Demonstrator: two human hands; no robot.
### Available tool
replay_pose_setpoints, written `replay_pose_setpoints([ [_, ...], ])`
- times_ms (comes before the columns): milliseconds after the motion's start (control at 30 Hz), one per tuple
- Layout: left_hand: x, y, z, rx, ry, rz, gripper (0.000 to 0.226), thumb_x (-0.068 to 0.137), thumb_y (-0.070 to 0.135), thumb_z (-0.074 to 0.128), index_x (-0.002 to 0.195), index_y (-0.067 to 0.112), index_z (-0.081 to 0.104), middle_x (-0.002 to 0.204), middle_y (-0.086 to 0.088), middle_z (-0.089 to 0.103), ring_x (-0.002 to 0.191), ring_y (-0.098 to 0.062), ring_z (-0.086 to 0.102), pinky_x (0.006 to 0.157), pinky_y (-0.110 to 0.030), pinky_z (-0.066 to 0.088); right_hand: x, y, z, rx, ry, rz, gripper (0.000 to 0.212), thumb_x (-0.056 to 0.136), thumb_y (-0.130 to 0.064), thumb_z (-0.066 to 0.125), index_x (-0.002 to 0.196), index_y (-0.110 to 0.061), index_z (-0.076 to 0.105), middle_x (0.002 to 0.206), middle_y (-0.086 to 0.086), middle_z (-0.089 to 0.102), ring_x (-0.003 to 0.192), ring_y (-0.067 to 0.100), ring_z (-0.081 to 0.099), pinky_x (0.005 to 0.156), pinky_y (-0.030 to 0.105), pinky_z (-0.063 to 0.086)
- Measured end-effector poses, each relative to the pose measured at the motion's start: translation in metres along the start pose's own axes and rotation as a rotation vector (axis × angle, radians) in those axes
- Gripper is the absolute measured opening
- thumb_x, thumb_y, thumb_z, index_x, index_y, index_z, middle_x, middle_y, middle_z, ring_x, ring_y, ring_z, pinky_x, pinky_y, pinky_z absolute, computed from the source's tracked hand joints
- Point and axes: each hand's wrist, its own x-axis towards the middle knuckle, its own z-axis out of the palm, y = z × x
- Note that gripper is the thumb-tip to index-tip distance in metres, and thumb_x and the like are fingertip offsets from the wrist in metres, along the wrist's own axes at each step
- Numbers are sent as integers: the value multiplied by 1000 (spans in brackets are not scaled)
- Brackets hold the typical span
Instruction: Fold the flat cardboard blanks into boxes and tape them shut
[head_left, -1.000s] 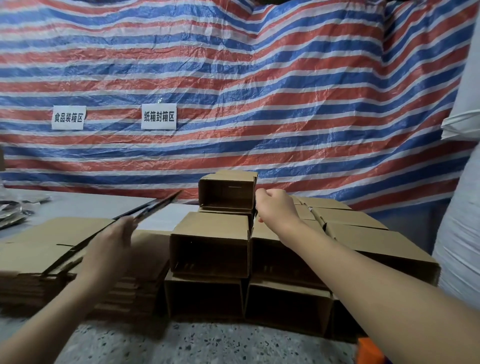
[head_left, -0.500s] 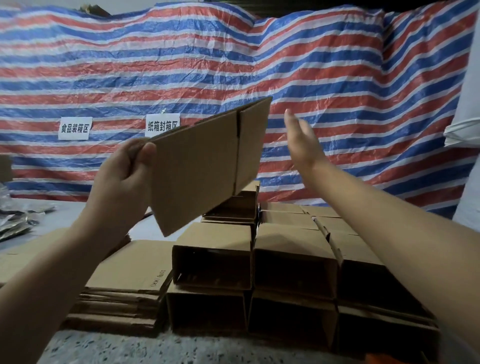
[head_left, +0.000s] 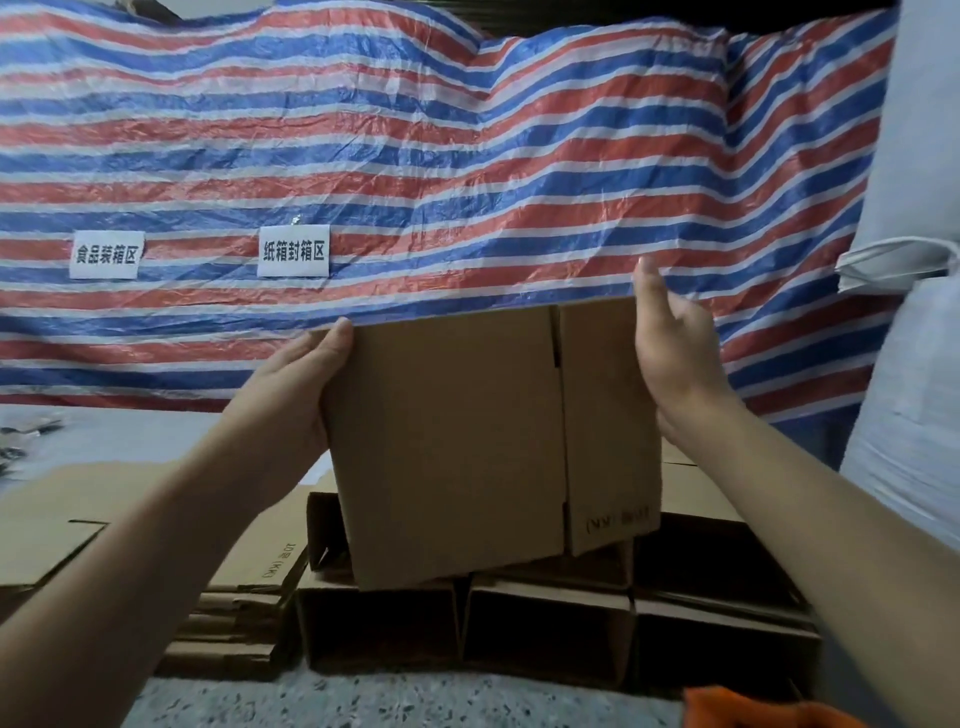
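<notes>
I hold a flat brown cardboard blank (head_left: 457, 441) upright in front of me, above the stacked boxes. My left hand (head_left: 291, 395) grips its left edge, thumb on the near face by the top corner and fingers behind. My right hand (head_left: 675, 358) lies against the blank's right edge with its fingers straight and pointing up. A vertical crease and slot split the blank's near face into a wide left panel and a narrow right panel with faint print.
Folded open boxes (head_left: 545, 634) are stacked in rows below the blank on a speckled surface (head_left: 363, 701). A pile of flat blanks (head_left: 249, 561) lies at the left. A striped tarp (head_left: 467, 156) hangs behind, white sacks (head_left: 914, 364) stand at the right, and an orange object (head_left: 737, 709) is at the bottom right.
My left hand lifted the blank off the flat pile and brought it upright to the centre. My right hand left the top box, rose, and came onto the blank's right edge.
</notes>
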Motion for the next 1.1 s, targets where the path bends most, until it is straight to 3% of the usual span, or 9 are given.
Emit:
replay_pose_setpoints([
  [100,-6,-18,11,67,-23,-51,44,75,49,70,112,25,69,105,5,74,97,-11,70,77,-35,52,-27,19,-17,26,-2,89,54,96,-59,51,80,-7,60,75,12,63,69,29,62,63,39,52],
  [200,-15,-37,19,73,-19,-119,33,75,41,75,100,21,74,97,-2,75,86,-14,73,61,-28,57,-52,35,-28,76,22,225,52,94,-57,58,91,-6,66,90,23,70,87,39,69,84,57,59],
  [333,-30,-65,23,56,17,-231,35,71,41,75,99,21,73,91,-4,76,78,-18,74,51,-29,56,-77,54,-37,85,26,363,44,92,-55,61,92,-11,69,96,23,72,93,40,70,87,62,56],
  [433,-39,-86,22,77,45,-305,49,66,44,77,107,20,66,88,-2,76,85,-22,73,66,-37,55,-96,66,-43,84,-15,424,41,90,-57,60,87,-16,70,97,26,70,95,44,69,87,66,54],
  [567,-51,-103,18,115,14,-328,46,59,51,76,93,20,73,84,-3,75,77,-18,73,69,-36,52,-120,83,-49,44,-33,473,54,89,-61,56,87,-8,68,86,27,68,87,47,67,81,54,58],
  [633,-56,-108,17,142,-37,-323,37,63,55,73,81,23,76,81,-2,73,73,-16,72,65,-32,53,-132,91,-51,48,-24,473,65,81,-67,54,86,-3,64,78,28,63,81,49,64,68,45,52],
  [733,-60,-117,14,148,-65,-333,31,69,53,71,75,23,73,76,-3,69,68,-14,68,60,-29,53,-143,99,-54,56,-35,467,73,73,-69,53,88,2,61,79,30,59,78,51,60,66,43,46],
  [1000,-59,-116,7,233,-135,-387,34,68,52,79,69,20,67,68,-4,62,58,-15,61,49,-26,46,-151,114,-58,140,-56,590,54,92,-52,60,88,2,64,79,23,69,64,25,70,52,28,55],
  [1100,-51,-107,11,287,-218,-397,33,59,48,79,65,21,61,67,-2,58,56,-11,57,49,-21,43,-150,113,-57,167,-63,643,57,93,-48,63,96,9,62,92,31,65,75,37,69,64,36,54],
])
